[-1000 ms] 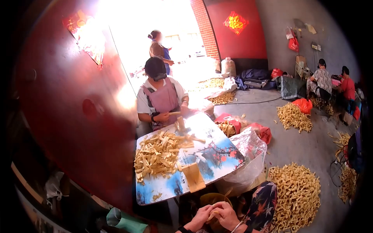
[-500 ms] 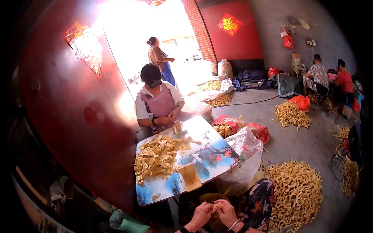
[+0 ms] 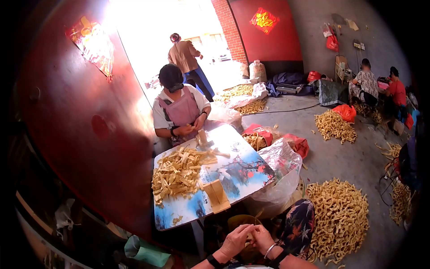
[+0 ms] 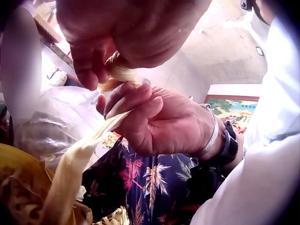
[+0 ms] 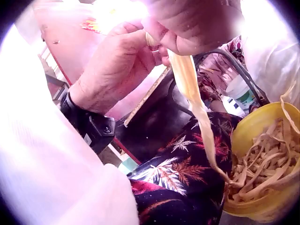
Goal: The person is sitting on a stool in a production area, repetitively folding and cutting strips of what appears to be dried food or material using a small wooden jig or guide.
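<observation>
Hands (image 3: 235, 240) (image 3: 263, 240) closer together, pale strip (image 5: 190, 84) diagonally downward

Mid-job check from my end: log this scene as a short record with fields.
left hand: left hand pinches a wound, pale yellow piece
right hand: right hand touches it too; a long, flat, pale yellow strip hangs from the hands
bucket: round yellow bucket, loose strips inside
table: blue-and-white painted tabletop, heap of flat yellow strips on it
floor: large heap of short, twisted yellow pieces
</observation>
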Action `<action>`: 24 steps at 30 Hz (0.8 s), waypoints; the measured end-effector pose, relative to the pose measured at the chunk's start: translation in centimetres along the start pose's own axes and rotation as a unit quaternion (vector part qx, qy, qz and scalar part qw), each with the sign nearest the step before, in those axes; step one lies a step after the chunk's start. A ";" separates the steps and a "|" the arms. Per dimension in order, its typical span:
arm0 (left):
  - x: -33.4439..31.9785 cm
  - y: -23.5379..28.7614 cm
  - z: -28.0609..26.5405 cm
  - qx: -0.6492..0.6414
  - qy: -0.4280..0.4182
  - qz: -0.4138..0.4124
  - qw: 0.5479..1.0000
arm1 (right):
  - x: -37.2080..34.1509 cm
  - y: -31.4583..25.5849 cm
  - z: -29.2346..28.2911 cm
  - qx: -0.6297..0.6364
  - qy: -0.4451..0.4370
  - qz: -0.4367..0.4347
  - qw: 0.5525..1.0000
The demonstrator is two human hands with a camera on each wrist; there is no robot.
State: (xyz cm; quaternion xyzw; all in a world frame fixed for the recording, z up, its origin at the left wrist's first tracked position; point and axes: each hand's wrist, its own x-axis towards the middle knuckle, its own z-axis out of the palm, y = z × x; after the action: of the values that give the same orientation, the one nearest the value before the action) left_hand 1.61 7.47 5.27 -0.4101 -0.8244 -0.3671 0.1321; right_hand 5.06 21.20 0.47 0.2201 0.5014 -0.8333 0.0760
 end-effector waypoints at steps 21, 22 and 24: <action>-1.9 -0.1 2.0 -0.030 0.024 -0.240 0.970 | -0.9 1.0 0.3 -0.253 0.058 -0.209 0.943; -2.1 -0.5 2.3 -0.034 0.021 -0.236 0.971 | -0.3 1.9 0.1 -0.223 0.063 -0.219 0.948; -2.4 -1.4 2.8 -0.047 0.019 -0.228 0.972 | 0.5 2.9 -0.4 -0.168 0.040 -0.245 0.954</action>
State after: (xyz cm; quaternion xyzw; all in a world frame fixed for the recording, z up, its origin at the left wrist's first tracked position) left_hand 2.28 7.47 1.38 -0.2103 -0.8752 -0.4337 0.0409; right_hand 5.70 20.15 -2.28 0.1080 0.6752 -0.7206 -0.1147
